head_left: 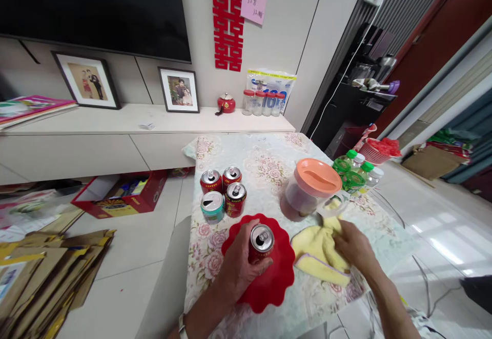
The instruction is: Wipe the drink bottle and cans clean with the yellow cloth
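Currently your left hand (238, 267) is curled around a red can (262, 241), fingers and thumb wrapped about its smooth metal wall. The can stands upright over a red plate (274, 285) near the front edge of the bench (269, 162). Its silver top with the pull tab faces up, and the side shows red with a band of print too small to read. The plate is glossy, round and scalloped at its rim.

Your right hand (353, 246) lies on a yellow cloth (317, 257), soft and fuzzy, folded in a heap just beside the plate's right side. The fingers bend down into the fabric; whether they pinch it you cannot tell.

Four more cans (224, 194) stand in a tight square toward the left edge of the bench: three red, one teal. One plastic jug (311, 187) with a clear body and an orange oval lid stands behind the cloth. At the right edge stands a cluster of plastic bottles (348, 171), two of them with green caps. A glossy floral cover lies over the bench.
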The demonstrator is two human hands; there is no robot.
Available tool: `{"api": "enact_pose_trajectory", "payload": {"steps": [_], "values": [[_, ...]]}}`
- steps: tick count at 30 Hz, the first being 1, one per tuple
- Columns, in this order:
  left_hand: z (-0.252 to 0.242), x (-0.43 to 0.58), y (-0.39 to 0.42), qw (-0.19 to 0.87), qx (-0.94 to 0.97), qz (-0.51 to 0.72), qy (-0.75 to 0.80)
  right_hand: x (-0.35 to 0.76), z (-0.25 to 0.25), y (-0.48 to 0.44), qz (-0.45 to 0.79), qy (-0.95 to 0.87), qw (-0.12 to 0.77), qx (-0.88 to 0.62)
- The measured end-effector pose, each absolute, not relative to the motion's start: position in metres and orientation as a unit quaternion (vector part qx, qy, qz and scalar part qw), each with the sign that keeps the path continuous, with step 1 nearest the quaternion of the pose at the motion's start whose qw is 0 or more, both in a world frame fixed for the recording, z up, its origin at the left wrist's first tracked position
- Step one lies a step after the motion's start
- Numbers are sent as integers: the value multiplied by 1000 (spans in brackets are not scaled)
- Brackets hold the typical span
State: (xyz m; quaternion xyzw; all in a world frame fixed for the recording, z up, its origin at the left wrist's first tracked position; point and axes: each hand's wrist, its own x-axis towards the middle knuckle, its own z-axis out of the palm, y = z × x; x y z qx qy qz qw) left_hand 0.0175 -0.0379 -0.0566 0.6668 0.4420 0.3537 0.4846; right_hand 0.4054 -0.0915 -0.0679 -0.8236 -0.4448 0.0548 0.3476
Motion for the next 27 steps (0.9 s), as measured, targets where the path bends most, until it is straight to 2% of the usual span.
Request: {"api": "enact_pose_trajectory", "payload": {"steps": [3, 7, 11, 19, 27], "values": [[-59, 18, -40, 495, 664, 354, 434, 405, -51, -94, 117, -459, 349, -808], [-62, 19, -40, 494, 665, 354, 434, 392, -22, -95, 161, -444, 471, -746], [-63, 19, -39, 463, 685, 345, 444, 374, -18, -73, 242, -457, 588, -622], [-55, 20, -42, 419, 703, 345, 460, 349, -42, -19, 218, -474, 740, -425], [-53, 20, -41, 424, 699, 345, 461, 330, -32, -40, 165, -414, 792, -417]]}}
